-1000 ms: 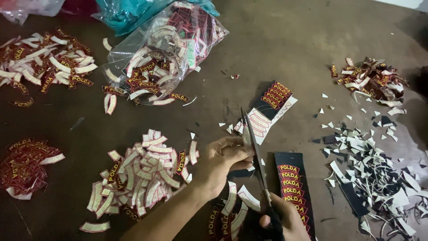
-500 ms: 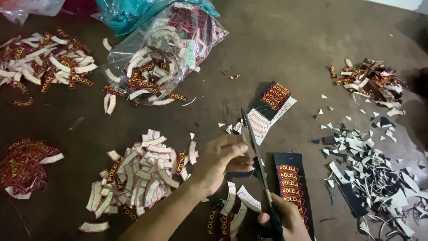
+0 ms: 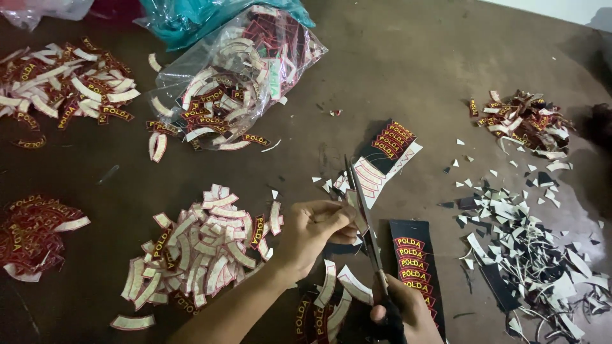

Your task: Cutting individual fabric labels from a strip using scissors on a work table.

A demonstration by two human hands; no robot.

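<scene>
At the near edge of the desk (image 3: 395,70), the left hand (image 3: 315,232) pinches a small curved patch (image 3: 356,213), fingers closed on it, while the right hand (image 3: 408,312) grips scissors (image 3: 366,220) whose blades point away, slightly parted around the patch. Beside them lies an uncut strip of patches (image 3: 414,267), and another strip (image 3: 389,150) sits just beyond. Judging by the heap of cut patches (image 3: 197,248) to the left and the scraps (image 3: 529,248) to the right, much is done and the strips remain. The desk's far middle offers open room.
</scene>
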